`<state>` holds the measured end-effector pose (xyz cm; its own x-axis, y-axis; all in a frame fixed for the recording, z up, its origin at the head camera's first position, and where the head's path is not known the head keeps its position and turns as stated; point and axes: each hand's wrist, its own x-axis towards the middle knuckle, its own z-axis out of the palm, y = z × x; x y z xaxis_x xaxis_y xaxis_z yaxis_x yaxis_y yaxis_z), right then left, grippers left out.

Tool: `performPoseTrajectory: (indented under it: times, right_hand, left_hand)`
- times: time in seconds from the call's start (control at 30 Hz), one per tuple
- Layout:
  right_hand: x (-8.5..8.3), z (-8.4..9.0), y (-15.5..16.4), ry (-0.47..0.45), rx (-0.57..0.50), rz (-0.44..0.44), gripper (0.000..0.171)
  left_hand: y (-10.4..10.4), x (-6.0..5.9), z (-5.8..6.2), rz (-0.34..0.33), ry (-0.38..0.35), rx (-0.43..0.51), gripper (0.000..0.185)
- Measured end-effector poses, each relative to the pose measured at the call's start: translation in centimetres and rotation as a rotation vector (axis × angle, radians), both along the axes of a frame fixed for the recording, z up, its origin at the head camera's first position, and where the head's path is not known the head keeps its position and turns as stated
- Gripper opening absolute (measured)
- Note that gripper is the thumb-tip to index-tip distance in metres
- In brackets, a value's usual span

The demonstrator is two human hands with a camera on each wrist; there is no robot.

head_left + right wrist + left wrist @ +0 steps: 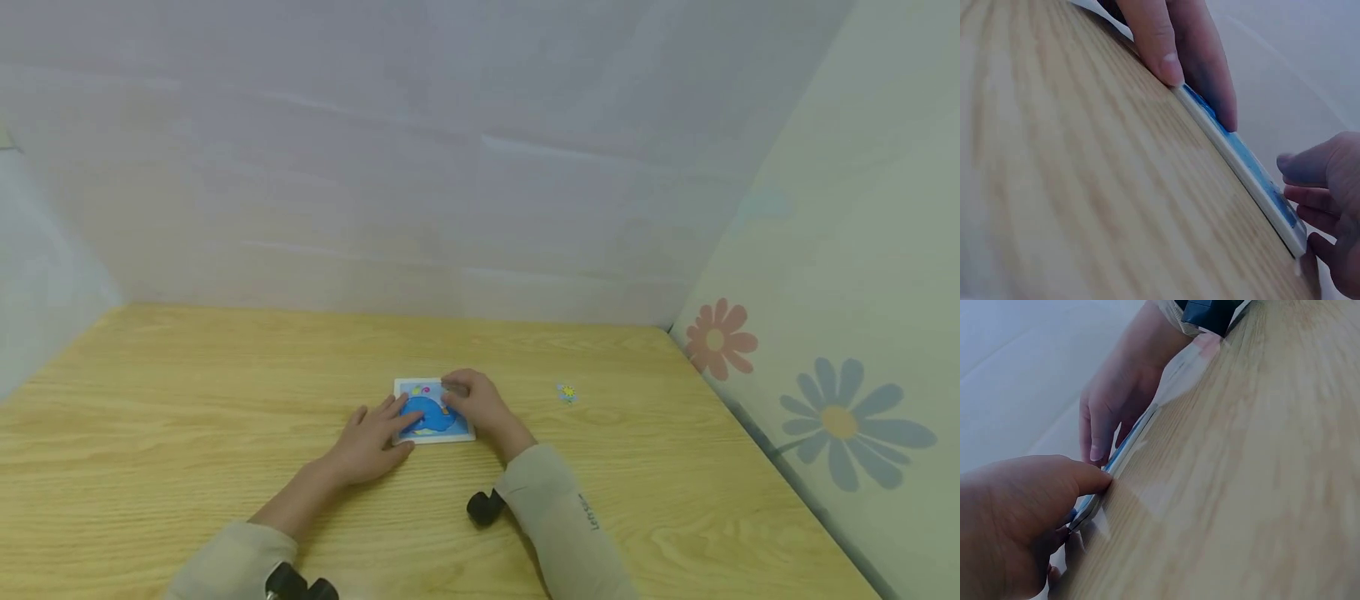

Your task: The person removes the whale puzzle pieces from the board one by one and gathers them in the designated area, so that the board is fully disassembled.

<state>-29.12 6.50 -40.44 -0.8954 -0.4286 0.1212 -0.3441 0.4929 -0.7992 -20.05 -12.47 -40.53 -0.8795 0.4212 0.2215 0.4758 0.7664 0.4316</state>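
A small square puzzle board (435, 414) with a blue whale picture lies flat on the wooden table (187, 400). My left hand (371, 443) rests on its left side, fingers straight on the picture and thumb (1088, 479) against the near edge. My right hand (474, 402) is at the far right corner, with its fingers (1310, 206) curled round the board's end (1272, 200). In the left wrist view the board (1124, 453) shows edge-on between both hands. Most of the picture is hidden under the fingers.
A small loose piece with a yellow sun (567, 392) lies on the table to the right of the board. A pale wall stands behind, and a flower-patterned panel (840, 417) closes the right side.
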Motion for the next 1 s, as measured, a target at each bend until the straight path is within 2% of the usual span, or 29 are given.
performPoseTrajectory:
  times: [0.17, 0.3, 0.5, 0.8, 1.0]
  right_hand:
    - [0.1, -0.1, -0.3, 0.117, 0.09, -0.005, 0.024]
    - [0.2, 0.0, -0.5, 0.149, 0.13, -0.015, 0.024]
    - [0.2, 0.0, -0.8, 0.145, 0.116, -0.034, 0.022]
    - [0.0, -0.2, -1.3, 0.127, 0.092, -0.081, 0.017]
    - [0.0, -0.2, -1.2, 0.128, 0.046, -0.09, 0.017]
  left_hand:
    - [0.0, 0.2, 0.2, 0.005, -0.01, -0.013, 0.045]
    - [0.1, 0.5, 0.7, 0.008, -0.011, -0.019, 0.045]
    - [0.1, 0.6, 0.9, 0.015, -0.009, -0.038, 0.044]
    - [-0.1, 0.5, 0.6, 0.014, -0.002, -0.055, 0.045]
    - [0.0, 0.4, 0.8, 0.01, 0.004, -0.061, 0.044]
